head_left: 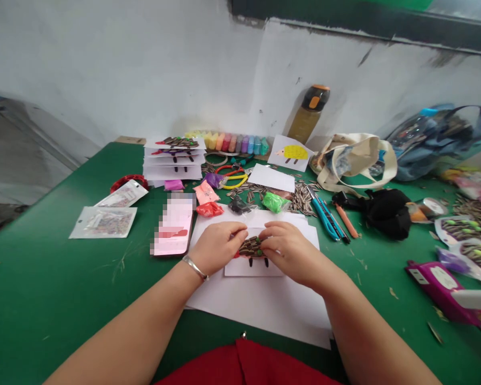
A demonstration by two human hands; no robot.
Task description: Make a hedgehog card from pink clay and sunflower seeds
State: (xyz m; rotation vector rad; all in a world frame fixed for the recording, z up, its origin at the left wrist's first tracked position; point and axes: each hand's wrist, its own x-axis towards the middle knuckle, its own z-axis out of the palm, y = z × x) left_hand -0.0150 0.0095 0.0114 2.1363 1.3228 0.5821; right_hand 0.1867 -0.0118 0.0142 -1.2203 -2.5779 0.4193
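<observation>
On a stack of white paper (260,299) lies a small white card (240,270) bearing a hedgehog (249,247). Its back is made of striped sunflower seeds with green dots among them; a red bit shows at its left end and two dark legs below. My left hand (218,246), a silver bangle at the wrist, is closed with bent fingers at the left end of the hedgehog. From the other side my right hand (291,248) curls its fingers over the right end, touching the seeds. The fingertips partly hide the hedgehog's two ends.
A phone (174,227) lies left of the paper. Beyond it are clay packets, green (276,202) and red (210,209), loose sunflower seeds (302,200) and a blue cutter (326,216). Finished cards (174,160) are piled back left; a bottle (308,112) leans against the wall.
</observation>
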